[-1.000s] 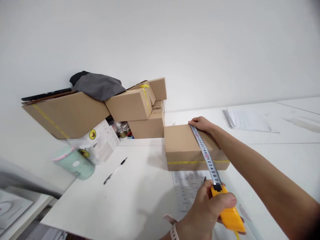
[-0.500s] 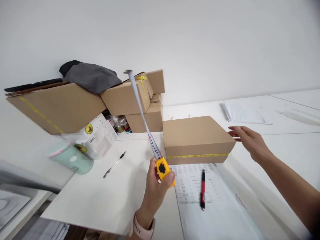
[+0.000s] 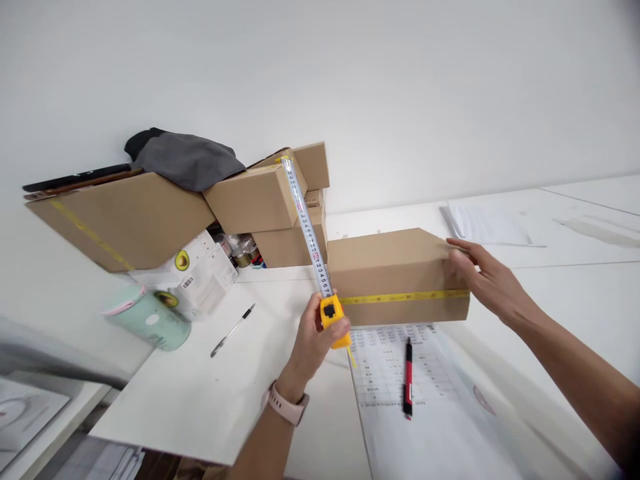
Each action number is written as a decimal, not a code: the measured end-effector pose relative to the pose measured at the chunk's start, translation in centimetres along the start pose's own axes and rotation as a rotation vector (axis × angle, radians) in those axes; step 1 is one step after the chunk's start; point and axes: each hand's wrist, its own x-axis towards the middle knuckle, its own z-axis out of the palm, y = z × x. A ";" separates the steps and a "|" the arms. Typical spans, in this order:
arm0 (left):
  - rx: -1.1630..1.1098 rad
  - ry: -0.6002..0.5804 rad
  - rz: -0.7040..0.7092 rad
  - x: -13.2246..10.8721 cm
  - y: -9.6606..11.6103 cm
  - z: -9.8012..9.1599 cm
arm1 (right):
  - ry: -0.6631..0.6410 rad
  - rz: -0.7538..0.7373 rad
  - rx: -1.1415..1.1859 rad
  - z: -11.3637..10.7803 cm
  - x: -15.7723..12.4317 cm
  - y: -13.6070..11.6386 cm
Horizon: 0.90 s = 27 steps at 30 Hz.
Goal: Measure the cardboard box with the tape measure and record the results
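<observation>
Gripping a yellow tape measure (image 3: 333,319), the left hand (image 3: 311,341) was closed around its case just beside the near left corner of a closed cardboard box (image 3: 385,261), with a pale pink watch (image 3: 284,404) on its wrist. The steel blade (image 3: 307,230) ran out of the case, slanting up and away past the box's left end, and its hooked tip appeared in front of some stacked cartons (image 3: 240,202); whether it touched them could not be told. Well apart from the left, the right hand (image 3: 495,288) was clamped on the box's right end, thumb on the near side and fingers at the far edge. The box lay lengthwise on the white table (image 3: 165,403), a strip of yellow tape (image 3: 400,297) running along its front. Nearer the person, a red and black pen (image 3: 409,380) rested on a printed sheet (image 3: 380,377). To the left lay a clear pen with a black cap (image 3: 233,331), and beyond it stood a mint green container (image 3: 145,322) and a white carton with avocado pictures (image 3: 207,275). Grey cloth (image 3: 190,161) was draped over the larger boxes, and a stack of papers (image 3: 493,224) lay behind the right hand.
</observation>
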 end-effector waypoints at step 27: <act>-0.229 -0.353 -0.444 -3.7 -4.1 8.2 | -0.094 -0.168 -0.242 2.7 9.3 -7.1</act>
